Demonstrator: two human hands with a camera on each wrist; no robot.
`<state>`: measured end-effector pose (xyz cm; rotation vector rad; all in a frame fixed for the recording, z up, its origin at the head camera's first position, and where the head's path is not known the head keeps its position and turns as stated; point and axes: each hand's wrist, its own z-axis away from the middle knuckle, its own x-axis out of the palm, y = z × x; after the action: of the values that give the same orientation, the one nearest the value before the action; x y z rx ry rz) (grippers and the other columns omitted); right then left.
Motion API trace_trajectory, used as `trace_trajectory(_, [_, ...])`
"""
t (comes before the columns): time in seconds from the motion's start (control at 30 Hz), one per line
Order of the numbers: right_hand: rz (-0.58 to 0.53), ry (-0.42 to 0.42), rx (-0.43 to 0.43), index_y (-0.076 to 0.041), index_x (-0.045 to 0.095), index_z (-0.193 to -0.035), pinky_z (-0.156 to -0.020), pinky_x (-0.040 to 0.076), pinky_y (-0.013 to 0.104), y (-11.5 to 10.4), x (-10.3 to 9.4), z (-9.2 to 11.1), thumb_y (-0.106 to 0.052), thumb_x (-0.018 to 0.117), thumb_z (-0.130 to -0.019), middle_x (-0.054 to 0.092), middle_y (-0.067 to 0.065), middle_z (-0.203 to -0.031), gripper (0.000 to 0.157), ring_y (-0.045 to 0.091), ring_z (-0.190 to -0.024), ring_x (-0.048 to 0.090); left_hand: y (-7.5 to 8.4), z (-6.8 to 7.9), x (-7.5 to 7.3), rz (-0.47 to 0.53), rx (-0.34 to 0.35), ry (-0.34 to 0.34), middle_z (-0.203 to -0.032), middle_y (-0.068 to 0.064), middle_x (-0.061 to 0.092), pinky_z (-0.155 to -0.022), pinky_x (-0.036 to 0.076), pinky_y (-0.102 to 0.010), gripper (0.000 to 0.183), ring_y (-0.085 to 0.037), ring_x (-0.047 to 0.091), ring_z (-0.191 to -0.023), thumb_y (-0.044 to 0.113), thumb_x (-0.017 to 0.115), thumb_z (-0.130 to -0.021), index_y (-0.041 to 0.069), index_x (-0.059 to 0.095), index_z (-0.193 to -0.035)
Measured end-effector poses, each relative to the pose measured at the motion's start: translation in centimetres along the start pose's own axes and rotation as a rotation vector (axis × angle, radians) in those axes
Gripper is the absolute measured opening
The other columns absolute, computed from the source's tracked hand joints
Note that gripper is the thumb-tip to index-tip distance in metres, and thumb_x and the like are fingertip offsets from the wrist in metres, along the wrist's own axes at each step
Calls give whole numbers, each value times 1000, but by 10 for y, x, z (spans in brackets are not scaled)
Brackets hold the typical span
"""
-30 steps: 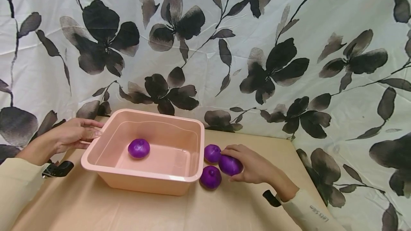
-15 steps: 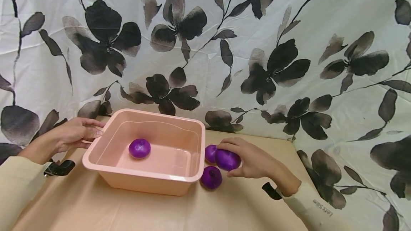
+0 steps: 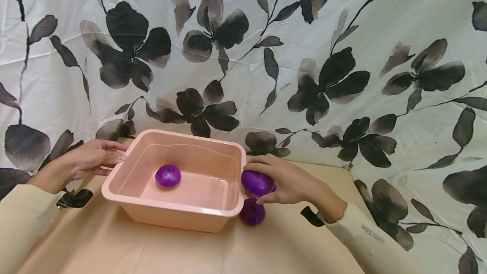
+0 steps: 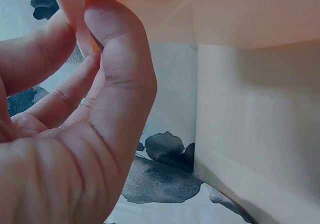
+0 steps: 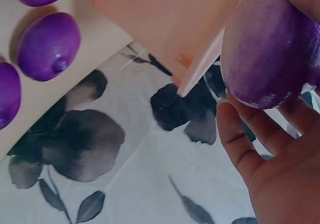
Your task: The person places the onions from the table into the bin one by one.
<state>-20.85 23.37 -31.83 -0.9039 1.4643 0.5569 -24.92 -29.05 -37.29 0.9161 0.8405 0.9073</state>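
A pink plastic basin (image 3: 182, 215) stands on the table with one purple onion (image 3: 168, 176) lying inside it. At its left rim my left hand (image 3: 93, 160) pinches the edge between thumb and fingers; the left wrist view shows the thumb (image 4: 120, 59) against the rim. My right hand (image 3: 289, 181) grips another purple onion (image 3: 257, 182) just beside the basin's right rim, raised off the table. Below that hand a further onion (image 3: 252, 212) rests on the table next to the basin. The right wrist view shows the held onion (image 5: 270, 49) large, between thumb and fingers.
More loose onions (image 5: 49, 47) lie on the tabletop in the right wrist view, partly cut off by the frame. A white cloth with dark flowers (image 3: 266, 75) hangs behind the table (image 3: 182, 253). Black straps circle both wrists.
My right hand has lifted the onion and carried it left, up to the basin's right rim. My left hand keeps its hold on the left rim. The head view has shifted slightly.
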Motion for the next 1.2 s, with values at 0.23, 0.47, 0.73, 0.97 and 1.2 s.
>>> trace_trajectory(0.23, [13,-15,-42,-25,57,-147,-105,55,43,-9,-1,-21,-43,92,-76,56,2,-149,81,22,-138,53,0,0,0,3,-1,0,-99,10,71,-81,63,-33,63,-10,73,-88,8,56,-105,-11,25,-155])
trace_trajectory(0.47, [18,-14,-110,-22,58,-147,-103,55,41,-16,2,-44,-41,92,-76,57,1,-148,81,20,-133,55,1,-2,1,2,-6,4,-98,10,72,-80,63,-32,64,-10,73,-87,9,58,-104,-11,25,-156])
trace_trajectory(0.73, [32,-63,-166,-20,57,-148,-112,47,45,-26,3,-75,-39,91,-76,57,4,-149,82,25,-140,52,-1,-1,1,5,-5,9,-99,9,71,-80,63,-33,62,-10,73,-87,9,58,-104,-11,27,-154])
trace_trajectory(0.97, [53,-98,-192,-20,55,-150,-116,45,46,-39,1,-97,-46,91,-78,56,5,-150,84,22,-140,52,-1,-2,1,11,-5,10,-99,9,71,-80,63,-33,62,-10,73,-87,10,58,-105,-10,28,-154])
trace_trajectory(1.2, [95,-142,-221,-22,53,-151,-114,48,40,-51,0,-122,-49,89,-78,54,2,-152,86,22,-141,50,-3,-3,-1,11,-3,8,-100,9,72,-80,63,-34,61,-11,73,-88,9,58,-104,-11,28,-154])
